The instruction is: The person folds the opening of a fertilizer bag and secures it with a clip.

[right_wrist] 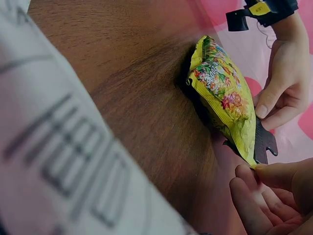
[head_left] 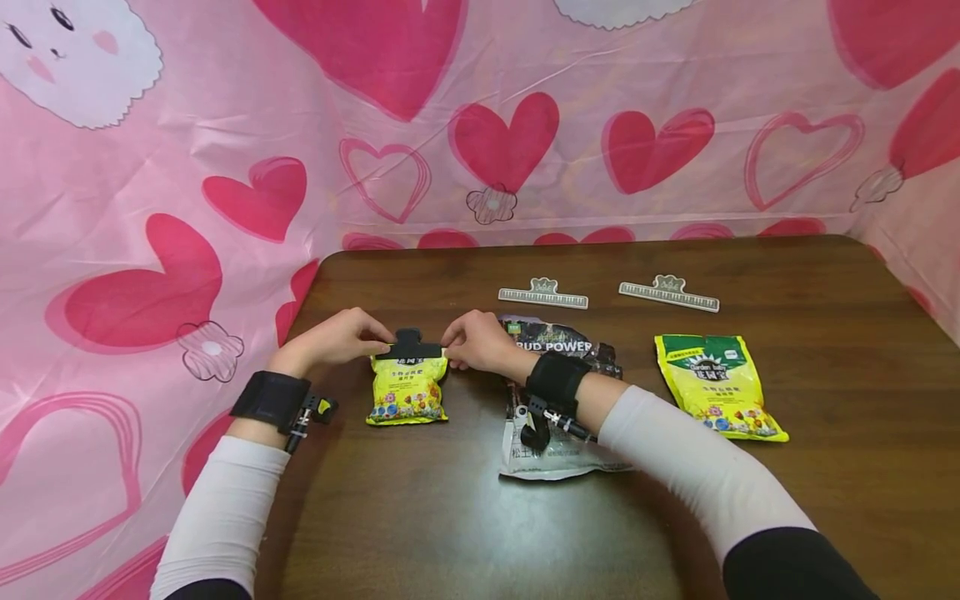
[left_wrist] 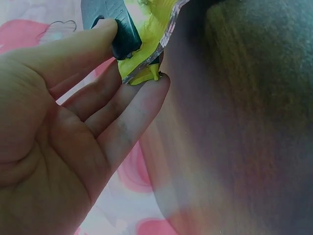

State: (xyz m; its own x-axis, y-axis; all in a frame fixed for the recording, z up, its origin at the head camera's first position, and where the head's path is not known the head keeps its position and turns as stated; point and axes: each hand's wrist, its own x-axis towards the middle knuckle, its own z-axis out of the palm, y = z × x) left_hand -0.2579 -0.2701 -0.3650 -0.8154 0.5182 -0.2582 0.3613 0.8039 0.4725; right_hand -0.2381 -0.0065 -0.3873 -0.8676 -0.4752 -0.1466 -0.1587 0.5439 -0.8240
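Observation:
A small yellow fertilizer bag (head_left: 407, 390) lies at the left of the table, its top edge in a black clip (head_left: 409, 344). My left hand (head_left: 339, 340) pinches the clip's left end and the bag's corner; in the left wrist view its thumb (left_wrist: 98, 39) presses the clip, with fingers behind the bag. From the other side, my right hand (head_left: 483, 343) pinches the bag's top right corner between thumb and forefinger, beside the clip, as the right wrist view shows at the yellow corner (right_wrist: 252, 161). The backs of the bag and clip are hidden in the head view.
A black and silver bag (head_left: 551, 454) lies partly beneath my right forearm. Further right is another yellow and green bag (head_left: 716, 387). Two pale clips with a piano-key pattern, a left one (head_left: 543, 295) and a right one (head_left: 669, 293), lie toward the back. Pink heart-print cloth (head_left: 420, 150) hangs behind the table.

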